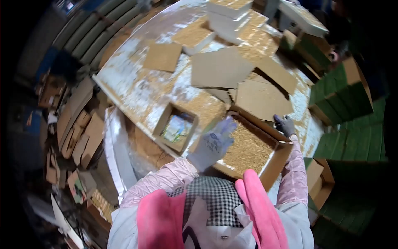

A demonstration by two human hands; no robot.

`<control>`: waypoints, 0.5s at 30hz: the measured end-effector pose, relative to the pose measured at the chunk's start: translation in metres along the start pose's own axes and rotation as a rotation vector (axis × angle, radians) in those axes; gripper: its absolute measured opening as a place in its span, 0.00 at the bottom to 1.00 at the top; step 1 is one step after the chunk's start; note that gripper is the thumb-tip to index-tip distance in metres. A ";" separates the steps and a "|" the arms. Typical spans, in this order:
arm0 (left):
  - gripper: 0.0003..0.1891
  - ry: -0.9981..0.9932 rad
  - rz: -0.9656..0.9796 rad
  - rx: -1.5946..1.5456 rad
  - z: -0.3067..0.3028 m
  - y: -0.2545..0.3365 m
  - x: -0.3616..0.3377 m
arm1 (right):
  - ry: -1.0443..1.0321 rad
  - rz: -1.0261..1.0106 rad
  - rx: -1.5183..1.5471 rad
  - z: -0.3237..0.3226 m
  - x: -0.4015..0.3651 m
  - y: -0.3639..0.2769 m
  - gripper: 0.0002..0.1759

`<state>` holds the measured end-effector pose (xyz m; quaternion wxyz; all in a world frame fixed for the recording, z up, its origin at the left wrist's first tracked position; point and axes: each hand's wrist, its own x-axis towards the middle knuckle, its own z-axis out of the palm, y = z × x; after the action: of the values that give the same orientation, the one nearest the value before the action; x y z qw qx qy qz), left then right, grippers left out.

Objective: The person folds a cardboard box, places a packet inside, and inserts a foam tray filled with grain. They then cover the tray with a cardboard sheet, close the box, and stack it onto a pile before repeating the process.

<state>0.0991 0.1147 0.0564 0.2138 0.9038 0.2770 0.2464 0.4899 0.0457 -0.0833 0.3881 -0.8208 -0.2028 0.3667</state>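
An open cardboard box (247, 150) in front of me holds a bed of tan, shaving-like loose material. My left hand (212, 144), in a pale glove with printing on the back, lies across the box's left side, fingers stretched toward its far corner. At the far right corner is my right hand (284, 125) in a grey glove, fingers apart beside the raised flap. Left of the box stands a small carton (188, 133) with printed packets (177, 128) inside. Flat cardboard pieces (261, 98) lie just beyond the box.
Tan crumbs litter the white table (124, 70). White foam boxes (228, 18) are stacked at the back, with a tan-filled tray (194, 35) beside them. Green cartons (344, 93) pile up on the right. Folded cardboard (78, 120) crowds the floor at left.
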 end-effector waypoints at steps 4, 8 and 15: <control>0.11 -0.092 -0.499 0.009 -0.056 -0.074 -0.022 | -0.021 -0.079 0.094 -0.011 0.005 -0.004 0.23; 0.26 -0.863 -0.644 0.498 -0.006 -0.196 -0.044 | 0.010 -0.028 0.226 -0.057 -0.067 -0.051 0.31; 0.31 -0.928 -0.612 0.528 0.013 -0.214 -0.047 | 0.256 -0.243 0.156 -0.085 -0.221 -0.086 0.26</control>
<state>-0.0122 0.2446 -0.0811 0.1420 0.8188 0.4535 -0.3221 0.4072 -0.0792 0.1189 0.5147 -0.7976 -0.2202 0.2243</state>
